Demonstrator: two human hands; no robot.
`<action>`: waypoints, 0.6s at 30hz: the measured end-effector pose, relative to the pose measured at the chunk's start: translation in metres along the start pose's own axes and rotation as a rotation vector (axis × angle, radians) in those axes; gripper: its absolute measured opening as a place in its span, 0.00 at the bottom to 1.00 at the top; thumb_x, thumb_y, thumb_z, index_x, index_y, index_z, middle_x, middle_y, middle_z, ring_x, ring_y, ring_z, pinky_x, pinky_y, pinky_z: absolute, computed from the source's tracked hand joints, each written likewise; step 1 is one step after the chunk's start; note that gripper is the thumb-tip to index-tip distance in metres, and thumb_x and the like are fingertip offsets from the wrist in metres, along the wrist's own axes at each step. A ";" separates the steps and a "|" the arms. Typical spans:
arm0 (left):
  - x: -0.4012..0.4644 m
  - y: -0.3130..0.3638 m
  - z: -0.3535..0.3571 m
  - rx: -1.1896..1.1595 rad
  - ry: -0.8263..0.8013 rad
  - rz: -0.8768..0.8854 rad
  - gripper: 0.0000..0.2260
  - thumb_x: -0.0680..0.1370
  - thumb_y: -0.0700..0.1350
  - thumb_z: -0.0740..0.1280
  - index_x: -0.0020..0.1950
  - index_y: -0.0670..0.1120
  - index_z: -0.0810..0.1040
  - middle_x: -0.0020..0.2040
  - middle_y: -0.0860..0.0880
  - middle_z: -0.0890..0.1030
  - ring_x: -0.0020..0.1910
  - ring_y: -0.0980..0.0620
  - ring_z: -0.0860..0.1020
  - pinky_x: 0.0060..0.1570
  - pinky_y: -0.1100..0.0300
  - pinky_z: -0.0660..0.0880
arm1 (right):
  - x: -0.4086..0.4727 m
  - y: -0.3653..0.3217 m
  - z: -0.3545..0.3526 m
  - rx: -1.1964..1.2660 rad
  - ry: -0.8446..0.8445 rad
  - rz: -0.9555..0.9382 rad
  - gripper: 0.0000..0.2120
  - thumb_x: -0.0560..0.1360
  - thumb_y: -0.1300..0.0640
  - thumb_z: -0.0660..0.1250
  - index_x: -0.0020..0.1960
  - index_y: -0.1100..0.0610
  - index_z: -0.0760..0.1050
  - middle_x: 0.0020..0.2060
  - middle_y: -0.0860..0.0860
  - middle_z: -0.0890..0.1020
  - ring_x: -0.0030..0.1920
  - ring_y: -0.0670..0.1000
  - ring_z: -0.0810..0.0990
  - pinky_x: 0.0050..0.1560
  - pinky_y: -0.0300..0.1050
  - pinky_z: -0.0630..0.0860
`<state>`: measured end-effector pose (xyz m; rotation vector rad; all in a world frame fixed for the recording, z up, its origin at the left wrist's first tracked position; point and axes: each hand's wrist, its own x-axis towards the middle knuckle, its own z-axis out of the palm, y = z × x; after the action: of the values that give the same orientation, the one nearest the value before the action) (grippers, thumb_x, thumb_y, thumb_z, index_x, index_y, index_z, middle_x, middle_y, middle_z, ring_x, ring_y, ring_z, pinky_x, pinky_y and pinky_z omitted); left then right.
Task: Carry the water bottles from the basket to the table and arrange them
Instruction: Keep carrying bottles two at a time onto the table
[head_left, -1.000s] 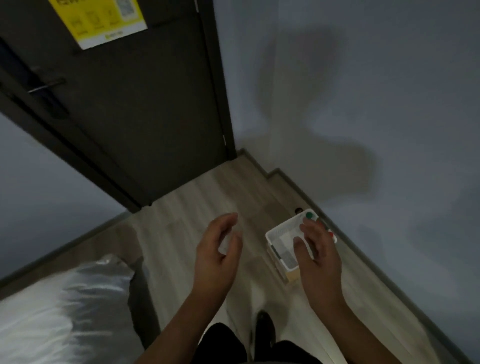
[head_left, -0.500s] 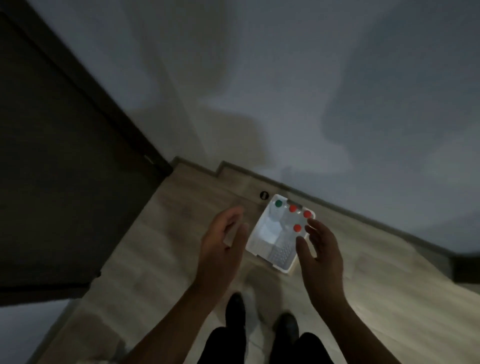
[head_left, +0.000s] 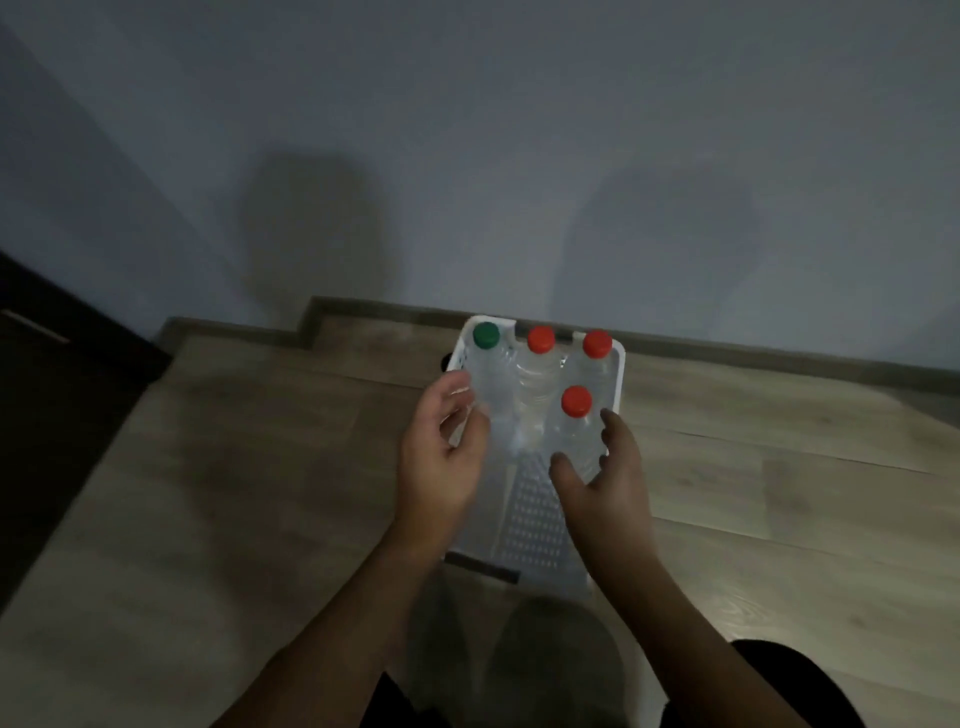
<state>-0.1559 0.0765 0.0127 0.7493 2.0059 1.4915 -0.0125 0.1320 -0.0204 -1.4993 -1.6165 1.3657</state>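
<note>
A white perforated basket (head_left: 535, 535) stands on the wooden floor against the wall. Inside it stand several clear water bottles: one with a green cap (head_left: 486, 334) at the back left, two with red caps (head_left: 541, 339) (head_left: 597, 343) along the back, and one red-capped bottle (head_left: 576, 401) nearer to me. My left hand (head_left: 441, 462) hovers over the basket's left side, fingers loosely curved and holding nothing. My right hand (head_left: 602, 483) hovers over the right side, just below the near red-capped bottle, fingers spread. No table is in view.
A grey wall rises right behind the basket, with a dark skirting board (head_left: 753, 353) along its foot. A dark door (head_left: 47, 395) stands at the left. My feet (head_left: 519, 660) are on the floor just in front of the basket.
The view swung from the door to face the wall, and the basket came much closer. Both hands dropped toward the basket and now hover over its bottles.
</note>
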 end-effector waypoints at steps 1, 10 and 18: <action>0.006 -0.020 0.008 -0.009 0.016 -0.011 0.16 0.81 0.42 0.70 0.66 0.56 0.77 0.64 0.54 0.82 0.64 0.57 0.80 0.64 0.58 0.78 | 0.008 0.015 0.009 -0.028 0.007 -0.032 0.32 0.74 0.51 0.71 0.74 0.46 0.61 0.69 0.46 0.73 0.67 0.50 0.75 0.64 0.55 0.78; 0.021 -0.068 -0.002 0.008 -0.021 -0.113 0.20 0.80 0.45 0.71 0.71 0.57 0.72 0.67 0.56 0.77 0.62 0.62 0.77 0.52 0.70 0.75 | 0.051 0.026 0.037 -0.046 0.047 -0.121 0.31 0.73 0.60 0.73 0.73 0.47 0.65 0.67 0.46 0.75 0.66 0.48 0.75 0.67 0.50 0.74; 0.027 -0.080 -0.004 -0.003 -0.064 -0.100 0.22 0.81 0.46 0.70 0.73 0.56 0.70 0.67 0.58 0.76 0.60 0.62 0.77 0.39 0.76 0.75 | 0.071 0.048 0.059 -0.184 -0.082 -0.072 0.35 0.69 0.55 0.79 0.71 0.50 0.67 0.63 0.48 0.77 0.63 0.50 0.76 0.63 0.51 0.77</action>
<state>-0.1871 0.0738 -0.0654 0.6767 1.9637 1.3960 -0.0627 0.1740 -0.1013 -1.4885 -1.8727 1.2839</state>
